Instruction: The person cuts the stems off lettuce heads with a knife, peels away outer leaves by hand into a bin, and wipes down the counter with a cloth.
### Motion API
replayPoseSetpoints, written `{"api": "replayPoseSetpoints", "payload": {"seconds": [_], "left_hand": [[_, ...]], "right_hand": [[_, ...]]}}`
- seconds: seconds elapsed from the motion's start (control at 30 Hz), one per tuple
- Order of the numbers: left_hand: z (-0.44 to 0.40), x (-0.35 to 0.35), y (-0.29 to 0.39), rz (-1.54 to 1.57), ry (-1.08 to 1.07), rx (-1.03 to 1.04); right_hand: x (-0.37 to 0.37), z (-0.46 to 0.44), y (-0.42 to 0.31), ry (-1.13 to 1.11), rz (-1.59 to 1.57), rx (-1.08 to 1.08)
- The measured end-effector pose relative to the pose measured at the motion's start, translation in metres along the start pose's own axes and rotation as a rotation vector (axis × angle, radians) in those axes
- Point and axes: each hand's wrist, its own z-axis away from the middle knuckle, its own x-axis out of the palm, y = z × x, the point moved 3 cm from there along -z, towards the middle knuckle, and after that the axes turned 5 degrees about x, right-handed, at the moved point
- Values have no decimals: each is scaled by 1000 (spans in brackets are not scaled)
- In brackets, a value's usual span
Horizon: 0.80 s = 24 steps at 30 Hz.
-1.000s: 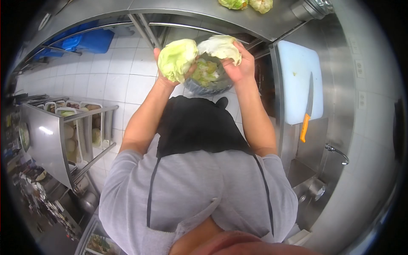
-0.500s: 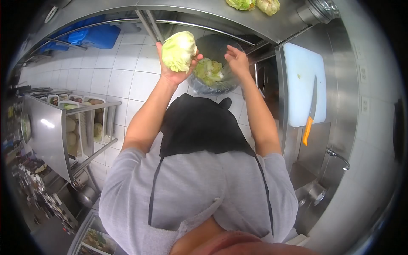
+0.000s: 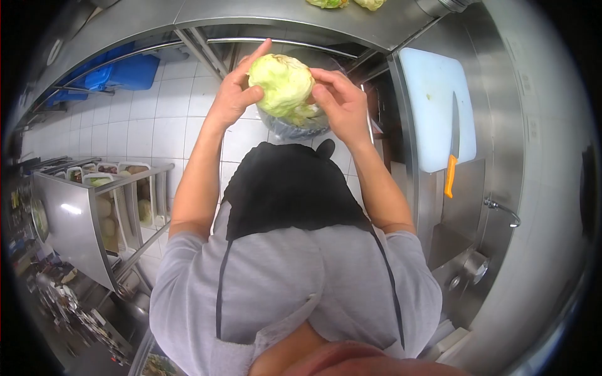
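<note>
A pale green head of lettuce (image 3: 281, 86) is held up in front of me. My left hand (image 3: 236, 95) grips its left side, thumb on the near face and fingers behind. At the right edge, my right hand (image 3: 345, 108) has its thumb and fingers closed on the outer leaf. Directly below the lettuce is a bin lined with a clear plastic bag (image 3: 282, 130), with loose leaves (image 3: 307, 115) inside. The lettuce and my hands cover much of the bin.
On the right counter lies a white cutting board (image 3: 433, 113) with an orange-handled knife (image 3: 451, 169). Two more lettuce heads (image 3: 369, 3) sit on the steel counter ahead. A metal rack with food containers (image 3: 106, 213) stands left; blue containers (image 3: 128, 72) are under the counter.
My right hand has come in from the bin side and closed on the lettuce. The lettuce has turned in my left hand and shifted slightly right. The camera view has shifted.
</note>
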Motion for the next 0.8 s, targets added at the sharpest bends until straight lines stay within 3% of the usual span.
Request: {"api": "replayPoseSetpoints", "payload": {"seconds": [0.17,0.27,0.37,0.47,0.67,0.8], "left_hand": [[1,21,11,247,5,-48],[2,19,5,273,20,-47],[4,20,6,192,-30,97],[9,19,4,181,61,40],[9,22,12,-20,159,138],[2,22,28,-468,211,287]], "right_hand": [[4,6,-15,61,202,-151],[8,7,-13,91,190,-158],[15,10,-8,17,236,-155],[19,7,-8,7,234,-155],[24,-8,-41,85,637,-401],[42,-11,-56,76,707,-400]]}}
